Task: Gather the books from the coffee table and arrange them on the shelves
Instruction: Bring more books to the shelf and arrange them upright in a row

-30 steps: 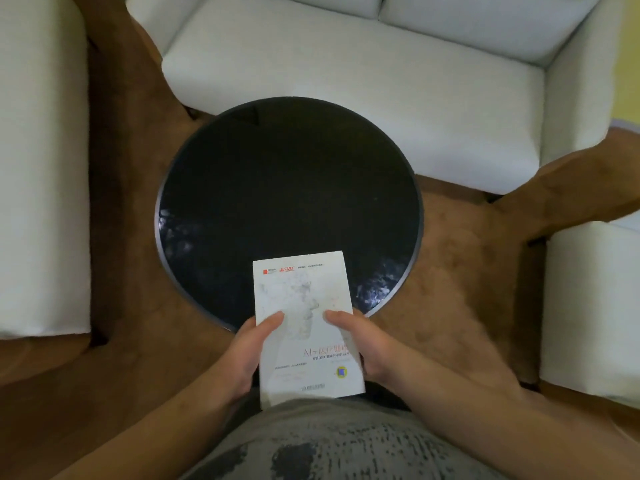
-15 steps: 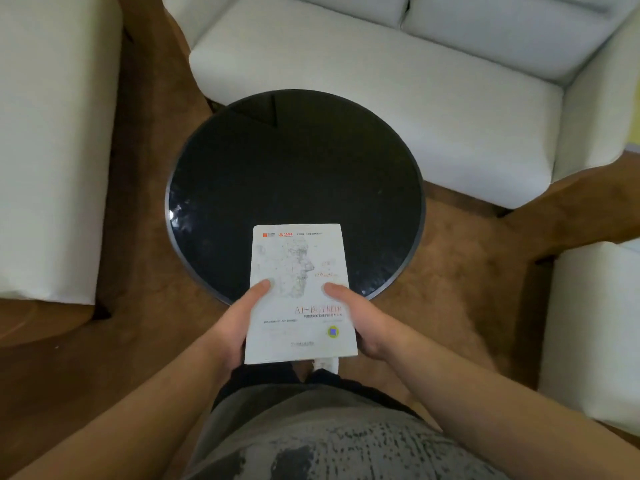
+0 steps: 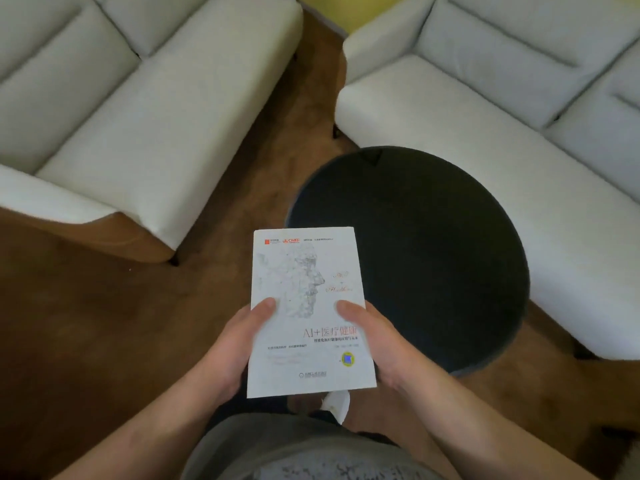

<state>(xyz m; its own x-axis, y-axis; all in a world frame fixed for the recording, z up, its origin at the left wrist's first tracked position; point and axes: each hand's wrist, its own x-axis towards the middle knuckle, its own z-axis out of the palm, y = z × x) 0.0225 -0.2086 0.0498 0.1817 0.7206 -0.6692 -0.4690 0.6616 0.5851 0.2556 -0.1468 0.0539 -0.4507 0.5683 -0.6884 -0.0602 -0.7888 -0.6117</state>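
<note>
A white paperback book (image 3: 304,271) with a grey face drawing and grey title text is held flat in front of my body. My left hand (image 3: 232,344) grips its left edge, thumb on the cover. My right hand (image 3: 377,341) grips its right edge the same way. The round black coffee table (image 3: 433,251) lies to the right, and the book's upper right part overlaps its near left rim. No other book shows on the tabletop. No shelves are in view.
A white sofa (image 3: 121,109) stands at the upper left and another white sofa (image 3: 502,116) wraps behind and right of the table. Brown carpet (image 3: 104,306) covers the floor between them. A white shoe tip (image 3: 337,405) shows below the book.
The view has swung left: the table has shifted to the right and the left sofa has come into view. The book stays in both hands, now mostly off the table.
</note>
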